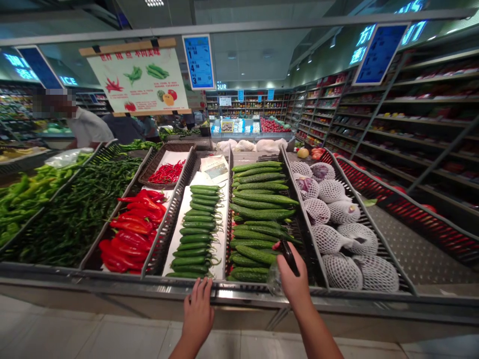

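Note:
My right hand [293, 276] is wrapped round a spray bottle with a black head [289, 257] and a clear body, whose lower part shows beside my fingers. It is over the front of a crate of cucumbers [258, 212], laid crosswise in a stack. My left hand [199, 301] rests with fingers stretched on the metal front edge [239, 294] of the display, below a row of green chili peppers [196, 234] on white paper. Left of these lie red peppers [130, 237] in a crate.
Net-wrapped round vegetables [339, 239] fill the crate on the right. Thin green peppers [78, 204] and a basket of small red chilies [166, 172] are to the left. Price signs [199, 62] hang from a rail overhead. A person in a light shirt [90, 127] stands behind at left.

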The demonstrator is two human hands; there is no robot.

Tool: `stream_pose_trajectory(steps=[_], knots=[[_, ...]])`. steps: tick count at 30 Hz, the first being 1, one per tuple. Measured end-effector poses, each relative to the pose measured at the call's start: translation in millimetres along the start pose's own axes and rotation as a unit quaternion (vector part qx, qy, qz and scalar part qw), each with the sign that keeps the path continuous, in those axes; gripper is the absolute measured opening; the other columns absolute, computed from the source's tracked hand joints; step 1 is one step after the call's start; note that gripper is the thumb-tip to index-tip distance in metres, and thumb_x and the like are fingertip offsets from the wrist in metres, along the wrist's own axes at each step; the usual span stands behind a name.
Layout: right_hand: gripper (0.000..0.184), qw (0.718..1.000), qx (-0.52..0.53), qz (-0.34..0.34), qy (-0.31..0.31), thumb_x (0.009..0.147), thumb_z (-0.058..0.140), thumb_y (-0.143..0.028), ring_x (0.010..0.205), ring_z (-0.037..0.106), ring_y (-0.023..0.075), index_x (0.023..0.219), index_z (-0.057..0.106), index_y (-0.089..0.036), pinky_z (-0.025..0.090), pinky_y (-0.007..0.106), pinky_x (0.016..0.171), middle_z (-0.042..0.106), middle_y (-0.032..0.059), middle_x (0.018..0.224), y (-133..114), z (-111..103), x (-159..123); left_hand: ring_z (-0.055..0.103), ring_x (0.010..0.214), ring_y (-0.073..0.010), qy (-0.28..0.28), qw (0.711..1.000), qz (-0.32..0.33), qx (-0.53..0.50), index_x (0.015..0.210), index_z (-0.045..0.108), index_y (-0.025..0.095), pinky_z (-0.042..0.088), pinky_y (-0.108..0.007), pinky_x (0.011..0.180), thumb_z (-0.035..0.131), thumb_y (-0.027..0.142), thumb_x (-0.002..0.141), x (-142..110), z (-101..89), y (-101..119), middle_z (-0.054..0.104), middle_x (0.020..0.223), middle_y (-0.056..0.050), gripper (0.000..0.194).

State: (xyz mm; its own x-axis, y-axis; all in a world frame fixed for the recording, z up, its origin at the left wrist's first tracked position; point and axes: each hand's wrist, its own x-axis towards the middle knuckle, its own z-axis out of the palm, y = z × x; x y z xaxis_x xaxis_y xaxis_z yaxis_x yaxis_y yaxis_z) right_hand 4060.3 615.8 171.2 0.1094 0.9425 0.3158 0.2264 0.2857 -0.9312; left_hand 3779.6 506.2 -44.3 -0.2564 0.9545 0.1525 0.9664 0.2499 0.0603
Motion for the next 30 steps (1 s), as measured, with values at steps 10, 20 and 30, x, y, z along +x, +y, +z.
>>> stream_pose_trajectory(steps=[10, 20, 30], knots=[[0.019, 0.999, -0.033, 0.022, 0.008, 0.083, 0.056, -0.030, 0.085, 0.069, 0.0253, 0.092, 0.071, -0.023, 0.050, 0.031, 0.077, 0.071, 0.0006, 0.078, 16, -7, -14, 0.034, 0.158, -0.0280, 0.002, 1.000, 0.003, 0.006, 0.157, 0.049, 0.026, 0.038, -0.046, 0.118, 0.061, 0.019, 0.084, 1, -3.0, 1, 0.051, 0.164, -0.010, 0.074], [0.018, 0.996, -0.023, 0.023, -0.085, 0.080, 0.059, -0.026, 0.078, 0.075, 0.0263, 0.085, 0.077, -0.023, 0.057, 0.031, 0.073, 0.078, 0.0037, 0.080, 60, -10, -74, 0.035, 0.157, -0.0266, 0.015, 1.000, 0.015, 0.001, 0.156, 0.050, 0.024, 0.038, -0.044, 0.116, 0.059, 0.020, 0.086, 0, -7.9, 1, 0.054, 0.162, -0.010, 0.070], [0.032, 0.994, -0.066, 0.089, -0.020, 0.081, 0.064, -0.042, 0.095, 0.080, 0.0338, 0.098, 0.083, -0.023, 0.062, 0.042, 0.089, 0.084, 0.0105, 0.097, 107, -22, -107, 0.034, 0.157, -0.0279, 0.016, 0.999, 0.029, 0.003, 0.156, 0.049, 0.022, 0.039, -0.044, 0.116, 0.061, 0.020, 0.086, 0, -6.5, -2, 0.052, 0.162, -0.011, 0.071]])
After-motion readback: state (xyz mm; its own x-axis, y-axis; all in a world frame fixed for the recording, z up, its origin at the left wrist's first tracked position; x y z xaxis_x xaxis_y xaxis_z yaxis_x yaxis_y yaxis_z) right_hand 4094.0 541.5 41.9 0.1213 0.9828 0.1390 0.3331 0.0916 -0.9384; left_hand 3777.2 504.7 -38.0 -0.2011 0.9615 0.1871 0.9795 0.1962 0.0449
